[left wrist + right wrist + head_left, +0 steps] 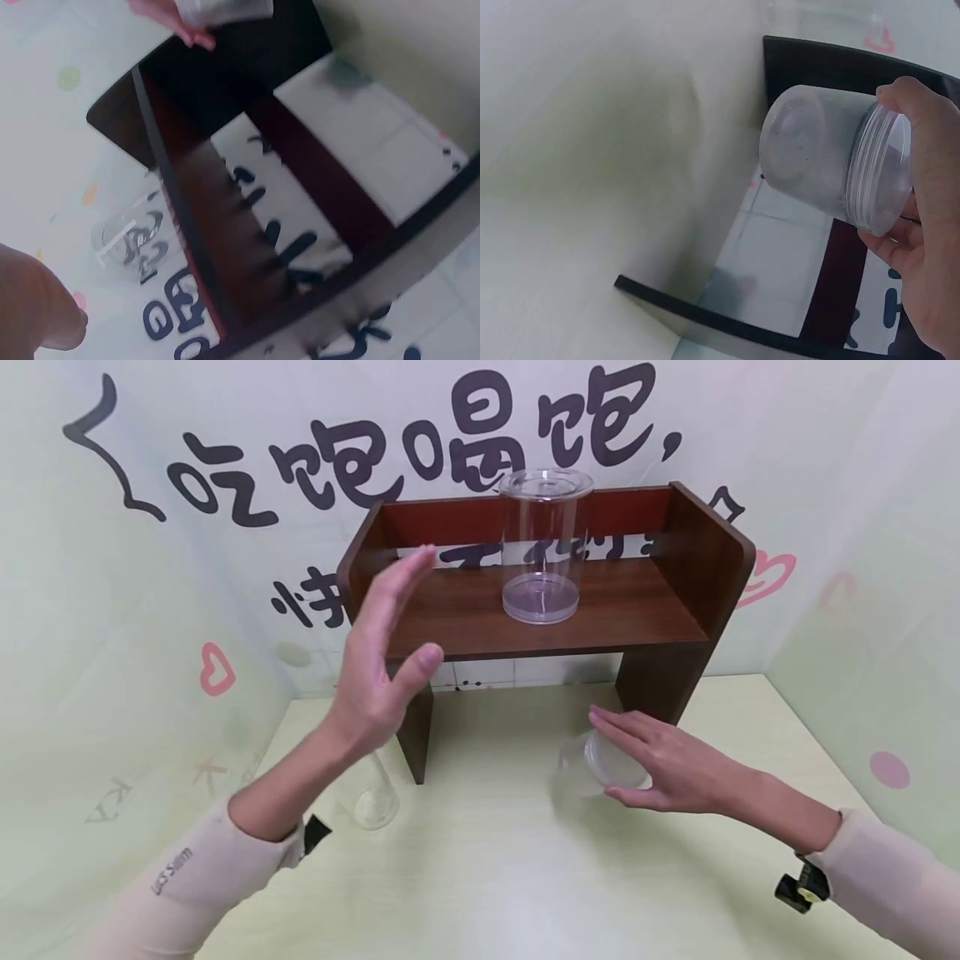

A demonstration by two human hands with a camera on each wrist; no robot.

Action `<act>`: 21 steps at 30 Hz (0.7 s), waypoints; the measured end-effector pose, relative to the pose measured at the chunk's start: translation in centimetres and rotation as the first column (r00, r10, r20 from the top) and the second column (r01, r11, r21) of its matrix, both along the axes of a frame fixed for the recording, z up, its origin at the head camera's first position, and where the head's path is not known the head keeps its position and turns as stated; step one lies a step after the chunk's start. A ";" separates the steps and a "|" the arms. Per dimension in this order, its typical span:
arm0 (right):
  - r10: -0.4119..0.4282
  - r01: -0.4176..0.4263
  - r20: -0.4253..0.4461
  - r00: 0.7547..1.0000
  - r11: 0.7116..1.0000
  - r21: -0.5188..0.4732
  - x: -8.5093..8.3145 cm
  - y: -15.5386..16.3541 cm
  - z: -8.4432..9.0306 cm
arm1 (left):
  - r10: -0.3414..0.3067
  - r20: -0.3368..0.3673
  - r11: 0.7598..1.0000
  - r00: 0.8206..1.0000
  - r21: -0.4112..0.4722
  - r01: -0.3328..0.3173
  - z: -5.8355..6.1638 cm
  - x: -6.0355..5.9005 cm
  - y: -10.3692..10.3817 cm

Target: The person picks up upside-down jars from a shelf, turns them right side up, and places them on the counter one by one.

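My right hand (667, 764) grips a clear plastic jar (579, 766) by its ridged end, above the table below the shelf's right side. In the right wrist view the jar (810, 150) lies tilted on its side, with thumb and fingers of the hand (934, 202) on opposite sides of the ridged rim. My left hand (378, 664) is raised at the shelf's left end, its fingers extended and thumb apart, holding nothing. A taller clear jar (542, 556) stands upright on the upper board of the brown wooden shelf (630, 602).
Another clear container (375, 806) is on the pale table (495, 877), partly hidden behind my left forearm. The shelf's side panels (663, 681) reach down to the table with an opening between them. A printed curtain (150, 635) surrounds the table at the back and sides.
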State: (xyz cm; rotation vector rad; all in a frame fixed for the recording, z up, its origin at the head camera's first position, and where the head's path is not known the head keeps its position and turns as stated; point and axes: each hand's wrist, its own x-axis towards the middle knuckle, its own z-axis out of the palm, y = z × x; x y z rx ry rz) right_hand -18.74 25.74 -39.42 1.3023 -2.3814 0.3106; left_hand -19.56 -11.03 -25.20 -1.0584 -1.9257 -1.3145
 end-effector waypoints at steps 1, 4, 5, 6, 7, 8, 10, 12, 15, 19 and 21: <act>-0.010 0.010 0.006 1.000 1.000 0.016 0.0 0.2 -0.1 | 0.033 -0.018 0.999 0.999 -0.025 -0.034 0.6 -0.2 -0.3; -0.029 0.028 0.025 0.999 0.998 0.053 0.2 0.8 -0.5 | 0.130 -0.054 0.987 0.990 -0.093 -0.134 2.0 -0.9 -1.3; -0.033 0.031 0.026 0.999 0.998 0.061 0.2 1.1 -0.7 | 0.159 -0.056 0.980 0.986 -0.115 -0.165 2.5 -1.2 -1.7; -0.036 0.035 0.026 0.999 0.997 0.068 0.3 1.3 -0.8 | 0.186 -0.056 0.972 0.981 -0.138 -0.192 2.9 -1.4 -2.0; -0.036 0.034 0.022 0.999 0.997 0.074 0.4 1.5 -1.0 | 0.218 -0.060 0.960 0.974 -0.166 -0.225 3.3 -1.6 -2.4; -0.033 0.031 0.019 0.999 0.996 0.079 0.4 1.7 -1.2 | 0.249 -0.062 0.946 0.966 -0.196 -0.257 3.7 -1.8 -2.7; -0.027 0.026 0.008 1.000 0.996 0.083 0.5 2.2 -1.5 | 0.316 -0.069 0.910 0.946 -0.259 -0.323 4.3 -2.1 -3.3; -0.025 0.024 0.005 1.000 0.996 0.085 0.5 2.5 -1.8 | 0.383 -0.089 0.862 0.919 -0.323 -0.391 4.9 -2.4 -3.9; -0.035 0.033 0.021 0.999 0.996 0.087 0.5 3.1 -2.3 | 0.468 -0.125 0.783 0.875 -0.401 -0.476 5.5 -2.9 -4.7; -0.078 0.072 0.056 0.995 0.992 0.108 0.7 3.7 -3.0 | 0.537 -0.162 0.688 0.828 -0.483 -0.541 5.8 -3.8 -5.5; -0.100 0.091 0.069 0.993 0.988 0.122 0.9 4.0 -3.4 | 0.555 -0.172 0.656 0.814 -0.512 -0.555 5.7 -4.3 -5.9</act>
